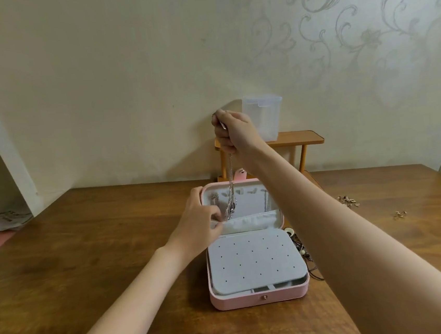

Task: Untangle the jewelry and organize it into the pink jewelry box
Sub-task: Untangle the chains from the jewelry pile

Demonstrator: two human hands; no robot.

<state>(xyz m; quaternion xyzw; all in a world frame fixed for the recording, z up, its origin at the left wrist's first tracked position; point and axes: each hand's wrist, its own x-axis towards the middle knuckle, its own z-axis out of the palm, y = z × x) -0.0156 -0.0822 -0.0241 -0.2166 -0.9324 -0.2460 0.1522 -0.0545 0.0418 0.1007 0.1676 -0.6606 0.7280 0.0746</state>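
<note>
Pinched in the right hand [233,132], a silver necklace [230,184] hangs straight down, long axis vertical, pendant end low in front of the lid of the pink jewelry box [260,297]. Left hand [200,220] pinches the lip of the lid's white pocket [249,222], holding it open just beside the dangling end. Likely next: lower the chain into the pocket. Right of the box: a dark tangle [303,250] touching its side, gold pieces [348,201] well apart.
</note>
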